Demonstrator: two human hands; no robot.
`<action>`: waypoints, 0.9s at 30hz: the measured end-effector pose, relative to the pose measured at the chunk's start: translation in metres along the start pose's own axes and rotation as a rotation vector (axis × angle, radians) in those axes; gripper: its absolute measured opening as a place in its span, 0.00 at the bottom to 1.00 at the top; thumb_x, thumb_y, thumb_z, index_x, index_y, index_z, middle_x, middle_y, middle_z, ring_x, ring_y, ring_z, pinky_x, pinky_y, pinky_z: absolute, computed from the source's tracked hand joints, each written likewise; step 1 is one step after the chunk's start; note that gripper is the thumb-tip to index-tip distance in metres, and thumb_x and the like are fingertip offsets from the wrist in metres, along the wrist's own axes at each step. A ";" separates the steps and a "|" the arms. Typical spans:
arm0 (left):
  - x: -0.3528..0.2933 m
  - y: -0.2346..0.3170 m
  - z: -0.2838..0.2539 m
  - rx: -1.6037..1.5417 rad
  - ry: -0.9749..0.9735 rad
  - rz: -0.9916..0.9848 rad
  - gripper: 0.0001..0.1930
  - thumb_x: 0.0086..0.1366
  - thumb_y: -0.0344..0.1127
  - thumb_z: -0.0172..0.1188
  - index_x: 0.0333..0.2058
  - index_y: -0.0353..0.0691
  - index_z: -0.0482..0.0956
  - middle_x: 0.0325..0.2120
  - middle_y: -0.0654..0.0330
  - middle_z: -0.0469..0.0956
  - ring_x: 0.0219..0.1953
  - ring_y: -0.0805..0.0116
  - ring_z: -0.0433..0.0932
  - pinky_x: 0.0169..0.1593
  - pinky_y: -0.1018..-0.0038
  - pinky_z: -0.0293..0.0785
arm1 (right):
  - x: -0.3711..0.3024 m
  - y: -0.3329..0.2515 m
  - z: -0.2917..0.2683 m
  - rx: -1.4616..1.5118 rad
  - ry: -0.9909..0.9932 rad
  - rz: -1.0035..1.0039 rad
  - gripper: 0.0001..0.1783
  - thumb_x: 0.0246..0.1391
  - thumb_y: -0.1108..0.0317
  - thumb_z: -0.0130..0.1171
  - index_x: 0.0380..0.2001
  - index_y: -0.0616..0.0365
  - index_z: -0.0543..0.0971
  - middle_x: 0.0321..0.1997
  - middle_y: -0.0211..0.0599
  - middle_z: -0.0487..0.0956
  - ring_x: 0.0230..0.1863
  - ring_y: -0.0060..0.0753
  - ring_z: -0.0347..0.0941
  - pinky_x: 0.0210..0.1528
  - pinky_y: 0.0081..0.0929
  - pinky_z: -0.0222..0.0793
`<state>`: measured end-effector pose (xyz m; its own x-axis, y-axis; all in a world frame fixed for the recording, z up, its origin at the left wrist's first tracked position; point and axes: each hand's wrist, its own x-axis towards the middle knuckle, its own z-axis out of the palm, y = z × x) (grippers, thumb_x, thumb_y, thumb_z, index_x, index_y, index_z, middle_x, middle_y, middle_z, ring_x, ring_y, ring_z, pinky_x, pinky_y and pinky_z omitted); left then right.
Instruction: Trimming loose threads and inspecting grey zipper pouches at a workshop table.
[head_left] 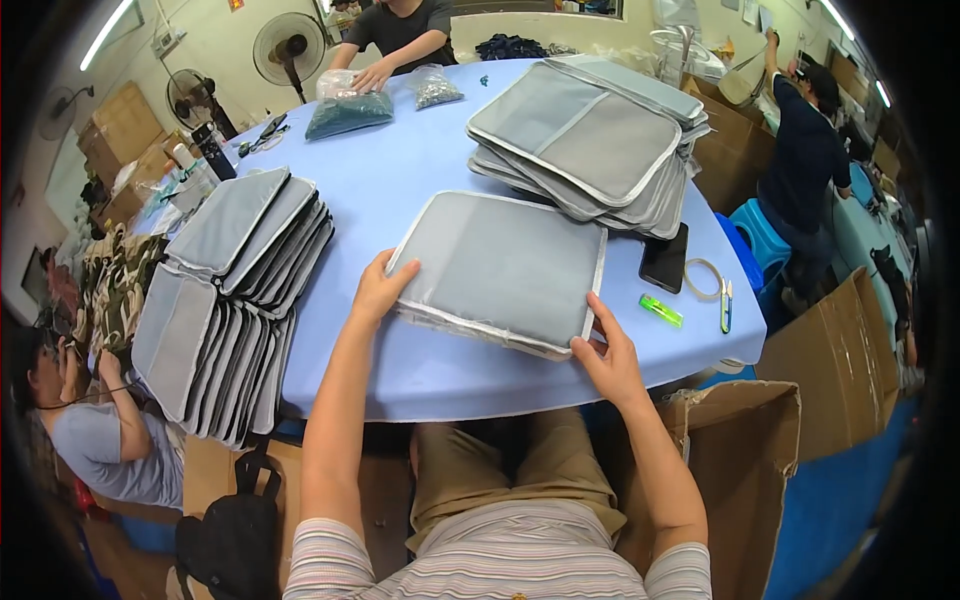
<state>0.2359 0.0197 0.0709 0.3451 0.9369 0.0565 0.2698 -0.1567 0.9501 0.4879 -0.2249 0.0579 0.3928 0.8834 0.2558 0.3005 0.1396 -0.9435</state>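
Note:
A flat grey rectangular fabric pouch [505,262] with white piped edges lies near the front edge of the blue table, between my hands. My left hand [384,286] grips its left edge, thumb on top and fingers underneath. At its lower right corner, my right hand [610,355] pinches the piping between thumb and fingers. I cannot tell whether it is one pouch or several layers. Behind it to the right rises a pile of similar grey pouches [580,130], its near side beside the held one. To the left, more pouches [200,345] stand in two overlapping, leaning rows.
Right of the pouch, a black phone [664,260], a green object [661,310], a tape roll [704,279] and blue-handled snips [726,308] lie on the table [400,170]. An open cardboard box [740,480] stands below right. Across the table, a person handles a bag [348,115].

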 end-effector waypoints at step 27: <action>-0.101 0.045 0.036 0.544 -0.172 0.667 0.05 0.44 0.27 0.65 0.22 0.40 0.78 0.22 0.61 0.69 0.24 0.64 0.68 0.26 0.72 0.64 | 0.014 0.042 -0.146 -0.462 0.409 0.000 0.17 0.51 0.66 0.57 0.45 0.58 0.75 0.43 0.37 0.78 0.43 0.29 0.74 0.39 0.25 0.69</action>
<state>0.2452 -0.0935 0.0967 0.7027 0.5435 0.4592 0.3394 -0.8232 0.4551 0.6326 -0.2723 0.0529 0.6666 0.6275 0.4024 0.6101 -0.1491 -0.7782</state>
